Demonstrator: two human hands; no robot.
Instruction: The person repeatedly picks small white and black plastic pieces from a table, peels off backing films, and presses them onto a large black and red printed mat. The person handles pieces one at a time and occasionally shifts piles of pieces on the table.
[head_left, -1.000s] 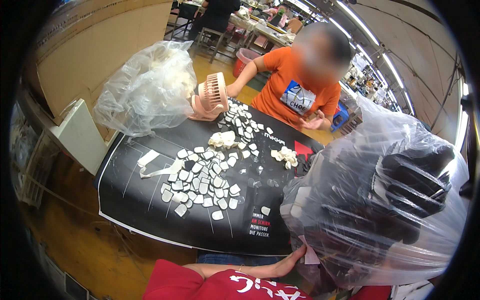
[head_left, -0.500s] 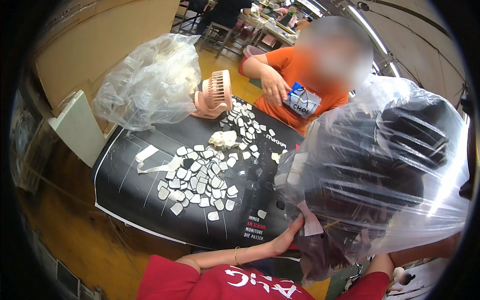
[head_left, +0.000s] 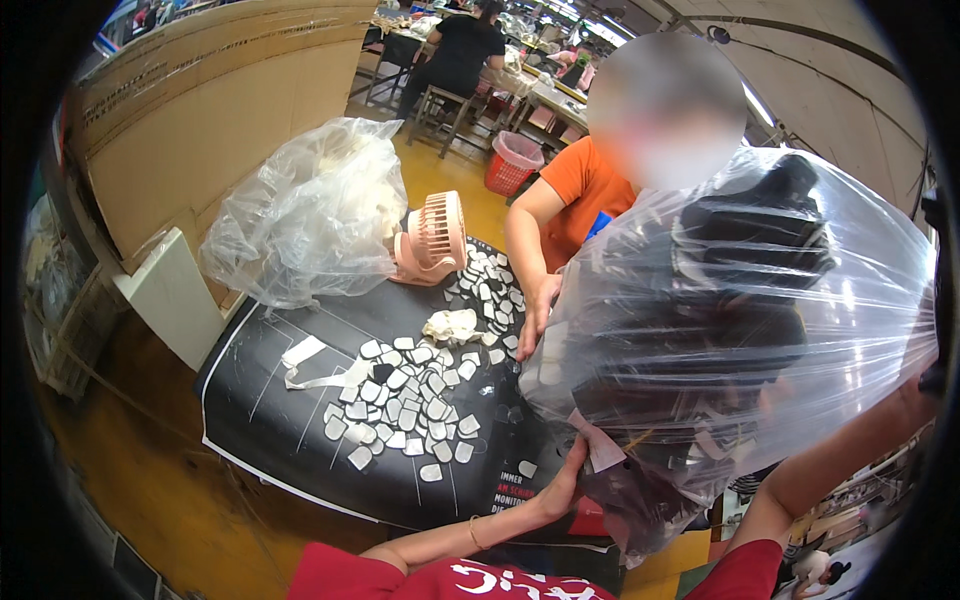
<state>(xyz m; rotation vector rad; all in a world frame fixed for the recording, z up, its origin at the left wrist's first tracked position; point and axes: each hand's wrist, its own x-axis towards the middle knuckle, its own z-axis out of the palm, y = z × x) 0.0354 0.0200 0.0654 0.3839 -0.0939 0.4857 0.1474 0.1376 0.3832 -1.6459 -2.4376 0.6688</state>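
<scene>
A large clear plastic bag (head_left: 640,350) packed with dark and some white pieces bulges over the table's right side. My left hand (head_left: 566,482) grips its lower left side, beside a pale pink tag (head_left: 598,440); some fingertips are hidden. From the lower right my right forearm (head_left: 845,450) reaches up to the bag's right side, where the hand is lost behind plastic and the dark rim. A co-worker's hand (head_left: 540,312) lies against the bag's far left side. Many white, round-ended patches with dark edges (head_left: 408,418) are spread over the black table mat (head_left: 290,400).
A pink fan (head_left: 436,235) stands at the table's far edge beside a clear bag of pale cloth (head_left: 310,215). A crumpled cream cloth (head_left: 452,325) and a white strip (head_left: 303,352) lie among the patches. Behind are a cardboard panel (head_left: 225,110) and a red basket (head_left: 510,165).
The co-worker's hand has come down from the chest to the bag. The bag has shifted slightly left over the table, with my left hand still at it. The whole view has tilted a little.
</scene>
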